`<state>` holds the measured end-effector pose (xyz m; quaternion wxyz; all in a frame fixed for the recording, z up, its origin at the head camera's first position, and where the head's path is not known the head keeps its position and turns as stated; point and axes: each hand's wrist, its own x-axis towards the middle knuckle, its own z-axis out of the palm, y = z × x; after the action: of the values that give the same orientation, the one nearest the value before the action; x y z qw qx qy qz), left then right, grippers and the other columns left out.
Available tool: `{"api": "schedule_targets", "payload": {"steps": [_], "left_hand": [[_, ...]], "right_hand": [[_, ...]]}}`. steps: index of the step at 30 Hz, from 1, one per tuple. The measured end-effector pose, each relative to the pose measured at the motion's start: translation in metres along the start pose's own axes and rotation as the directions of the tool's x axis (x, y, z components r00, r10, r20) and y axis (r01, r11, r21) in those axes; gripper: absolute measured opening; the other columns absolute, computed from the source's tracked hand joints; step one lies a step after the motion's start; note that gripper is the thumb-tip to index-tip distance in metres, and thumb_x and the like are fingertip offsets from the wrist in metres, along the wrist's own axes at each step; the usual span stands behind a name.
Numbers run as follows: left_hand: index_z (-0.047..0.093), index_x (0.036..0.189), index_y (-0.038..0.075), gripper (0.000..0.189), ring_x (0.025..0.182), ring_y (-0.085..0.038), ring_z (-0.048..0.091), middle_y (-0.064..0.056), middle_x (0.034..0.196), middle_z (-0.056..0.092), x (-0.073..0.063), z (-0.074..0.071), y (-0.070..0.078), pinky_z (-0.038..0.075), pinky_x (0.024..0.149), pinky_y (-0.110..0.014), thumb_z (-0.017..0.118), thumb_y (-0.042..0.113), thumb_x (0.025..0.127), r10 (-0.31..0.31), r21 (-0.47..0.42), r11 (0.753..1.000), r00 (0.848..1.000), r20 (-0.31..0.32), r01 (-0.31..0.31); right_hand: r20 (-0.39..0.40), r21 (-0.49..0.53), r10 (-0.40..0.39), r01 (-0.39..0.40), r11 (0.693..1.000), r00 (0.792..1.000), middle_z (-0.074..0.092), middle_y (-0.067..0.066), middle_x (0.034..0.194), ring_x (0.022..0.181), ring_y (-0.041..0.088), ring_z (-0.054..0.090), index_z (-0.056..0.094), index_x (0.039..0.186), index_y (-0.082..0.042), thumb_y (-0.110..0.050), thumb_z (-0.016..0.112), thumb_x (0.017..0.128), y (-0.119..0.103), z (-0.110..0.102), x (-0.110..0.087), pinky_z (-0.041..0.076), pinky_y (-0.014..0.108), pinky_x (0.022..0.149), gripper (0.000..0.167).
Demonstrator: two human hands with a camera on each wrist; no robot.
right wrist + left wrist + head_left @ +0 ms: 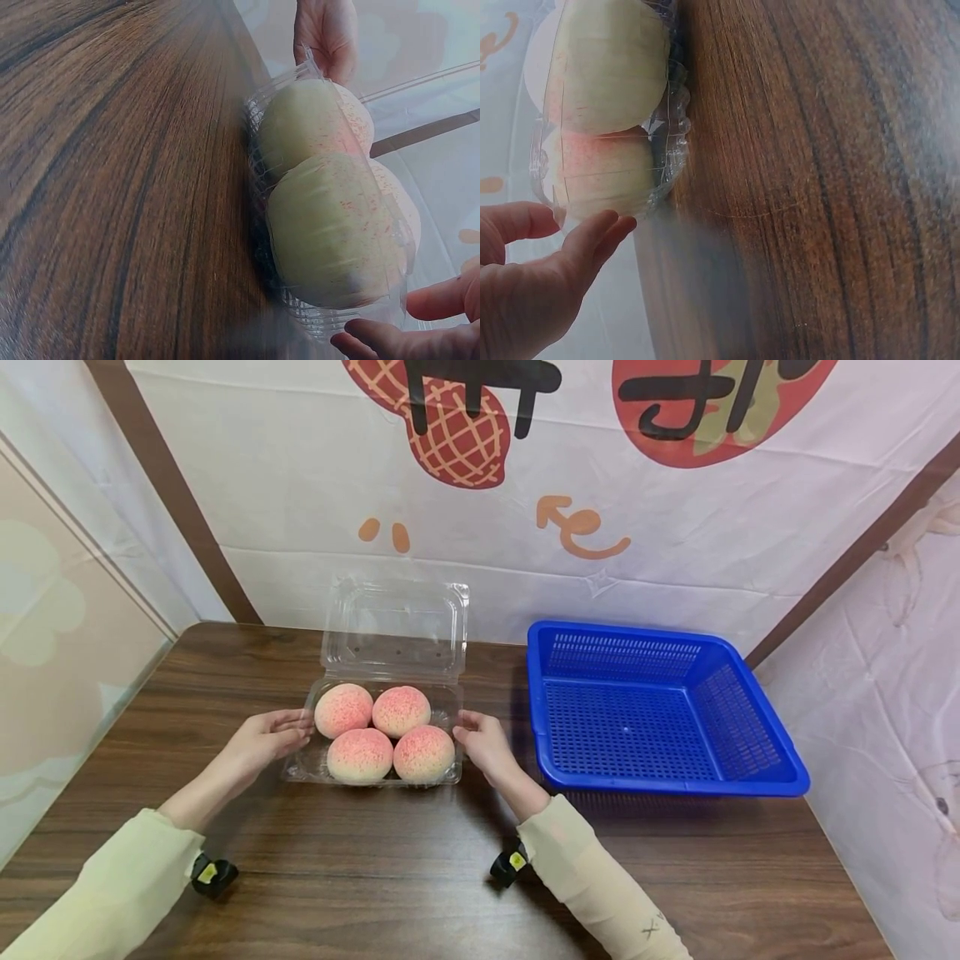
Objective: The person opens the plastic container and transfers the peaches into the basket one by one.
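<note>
A clear plastic clamshell box (296,770) lies on the table with its lid (393,631) raised at the back. Several pink and cream peaches (360,756) fill its base. At the left rim, my left hand (272,737) pinches the box's edge; in the left wrist view its thumb (526,221) is on the upper side and the fingers lower down. My right hand (486,745) holds the opposite side the same way, and the right wrist view has its thumb (439,298) and fingertips around the box's corner.
A blue plastic basket (667,787) with perforated walls stands to the right of the box. The dark wood-grain table (375,868) reaches back to a white printed cloth (480,535) hanging behind it.
</note>
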<state>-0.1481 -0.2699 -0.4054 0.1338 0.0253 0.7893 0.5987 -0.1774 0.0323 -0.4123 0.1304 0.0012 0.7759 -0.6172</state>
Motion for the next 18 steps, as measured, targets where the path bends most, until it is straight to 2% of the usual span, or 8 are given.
{"api": "schedule_targets", "payload": {"steps": [12, 18], "left_hand": [[0.019, 0.13, -0.025, 0.046, 0.096, 0.006, 0.05, -0.043, 0.13, 0.03, 0.0003, -0.0008, -0.0015, 0.048, 0.088, -0.02, 0.036, 0.001, 0.096, -0.008, 0.005, 1.0, 1.0, 0.009, 0.008], [0.02, 0.129, -0.026, 0.046, 0.095, 0.007, 0.051, -0.043, 0.13, 0.031, 0.0006, -0.0001, -0.0018, 0.048, 0.087, -0.02, 0.036, 0.0, 0.095, -0.007, 0.0, 1.0, 1.0, 0.005, 0.007]], "right_hand": [[0.007, -0.029, 0.001, -0.001, 1.0, 1.0, 0.051, 0.028, 0.123, 0.105, 0.03, 0.054, 0.046, 0.124, 0.014, 0.0, 0.05, 0.088, -0.001, -0.0009, -0.0008, 0.051, 0.034, 0.086, 0.039], [0.002, -0.108, -0.025, 0.025, 0.994, 1.0, 0.054, 0.026, 0.119, 0.106, 0.031, 0.054, 0.049, 0.122, 0.014, -0.002, 0.052, 0.088, -0.0027, -0.0031, -0.0016, 0.05, 0.036, 0.087, 0.038]]}}
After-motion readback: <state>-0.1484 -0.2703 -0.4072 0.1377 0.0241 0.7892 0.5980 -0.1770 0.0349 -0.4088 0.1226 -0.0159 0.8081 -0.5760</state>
